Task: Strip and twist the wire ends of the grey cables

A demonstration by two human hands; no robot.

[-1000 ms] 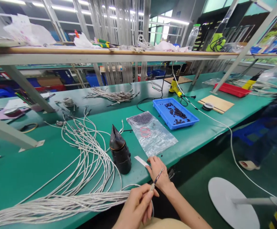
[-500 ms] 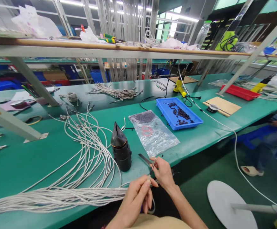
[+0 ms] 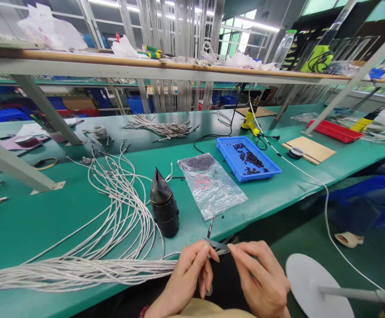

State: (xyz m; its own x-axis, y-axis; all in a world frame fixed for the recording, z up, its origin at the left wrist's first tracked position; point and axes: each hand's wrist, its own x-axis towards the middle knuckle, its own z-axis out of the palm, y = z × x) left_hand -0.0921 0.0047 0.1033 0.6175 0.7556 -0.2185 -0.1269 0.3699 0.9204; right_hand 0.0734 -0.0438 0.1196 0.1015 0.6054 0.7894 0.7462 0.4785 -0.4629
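Thin strip (image 3: 218, 244): in front of me, just off bench edge, drawn out between both hands. Change: strip had left bench surface; one end now met wire end (image 3: 210, 225), meaning strip and wires were brought together, seemingly for wrapping. Left hand (image 3: 192, 269): thumb and forefinger closed on cable at strip end, other fingers loosely curled. Right hand (image 3: 262, 276): fingertips pinched shut on far end. Beyond: black cylinder (image 3: 166, 216) upright, plastic bag (image 3: 222, 198) flat beside blue tray (image 3: 245, 177).
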